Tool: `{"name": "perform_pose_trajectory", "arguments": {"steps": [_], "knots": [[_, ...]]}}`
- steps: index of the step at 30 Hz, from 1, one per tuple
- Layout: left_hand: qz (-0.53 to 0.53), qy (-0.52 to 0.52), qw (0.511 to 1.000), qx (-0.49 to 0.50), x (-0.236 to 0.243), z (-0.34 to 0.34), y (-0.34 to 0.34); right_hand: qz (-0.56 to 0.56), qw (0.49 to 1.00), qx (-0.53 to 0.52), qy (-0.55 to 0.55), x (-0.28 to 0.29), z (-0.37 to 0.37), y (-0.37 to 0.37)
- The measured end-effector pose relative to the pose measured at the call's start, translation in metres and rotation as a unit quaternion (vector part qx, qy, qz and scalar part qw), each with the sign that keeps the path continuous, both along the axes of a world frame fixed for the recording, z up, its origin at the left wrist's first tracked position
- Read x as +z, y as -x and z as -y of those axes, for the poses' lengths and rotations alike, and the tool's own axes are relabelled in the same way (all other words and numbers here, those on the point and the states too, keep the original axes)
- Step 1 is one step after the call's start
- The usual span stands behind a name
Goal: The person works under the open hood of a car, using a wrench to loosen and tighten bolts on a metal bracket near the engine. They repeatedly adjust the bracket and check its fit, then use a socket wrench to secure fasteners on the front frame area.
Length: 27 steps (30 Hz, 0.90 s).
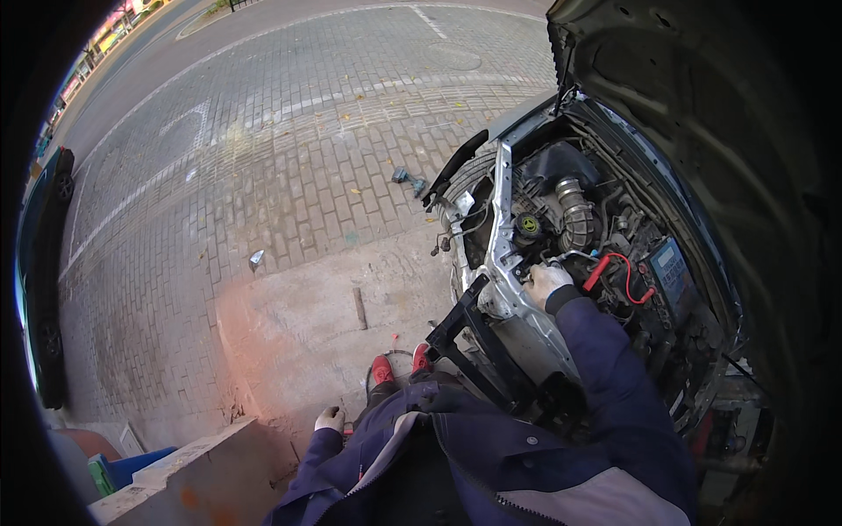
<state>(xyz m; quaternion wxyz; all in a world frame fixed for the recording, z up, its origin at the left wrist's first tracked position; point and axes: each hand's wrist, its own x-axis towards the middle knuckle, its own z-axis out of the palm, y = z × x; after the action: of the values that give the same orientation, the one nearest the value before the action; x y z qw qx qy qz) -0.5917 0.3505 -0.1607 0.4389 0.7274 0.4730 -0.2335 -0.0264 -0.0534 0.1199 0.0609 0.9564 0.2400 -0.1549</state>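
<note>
My right hand (547,284), in a pale glove, reaches into the open engine bay, at the inner side of the silver metal front frame (503,202). Its fingers are closed, and what they grip is hidden. Near it sit a black round cap (528,225) with a yellow mark, a ribbed intake hose (576,217) and a red-handled clamp (596,273) on a red cable. My left hand (330,419), gloved too, hangs low beside my body with its fingers curled. A bit of something red (348,430) shows beside it; whether the hand holds it is unclear.
A car battery (672,270) stands at the bay's right, under the raised hood (693,96). A black bracket (474,329) juts toward my legs. Dark parts (409,181) and a metal bar (360,309) lie on the ground. A low concrete wall (202,473) is at lower left.
</note>
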Motion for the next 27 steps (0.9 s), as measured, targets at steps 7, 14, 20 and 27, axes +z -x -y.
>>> {"name": "perform_pose_trajectory", "arguments": {"steps": [7,14,20,27], "knots": [[0.206,-0.057,0.964,-0.159,0.116,-0.029,-0.217,0.017,0.998,0.025,0.046,0.003,0.001,-0.007],[0.373,-0.057,0.810,-0.450,0.223,0.065,-0.437,-0.071,0.986,-0.150,-0.035,-0.006,-0.010,0.005],[0.492,-0.090,0.683,-0.532,0.224,0.183,-0.534,0.115,0.985,0.128,-0.013,-0.004,0.009,0.000],[0.460,-0.177,0.618,-0.612,0.188,0.219,-0.570,-0.039,0.997,-0.038,0.056,-0.002,-0.007,-0.001]]}}
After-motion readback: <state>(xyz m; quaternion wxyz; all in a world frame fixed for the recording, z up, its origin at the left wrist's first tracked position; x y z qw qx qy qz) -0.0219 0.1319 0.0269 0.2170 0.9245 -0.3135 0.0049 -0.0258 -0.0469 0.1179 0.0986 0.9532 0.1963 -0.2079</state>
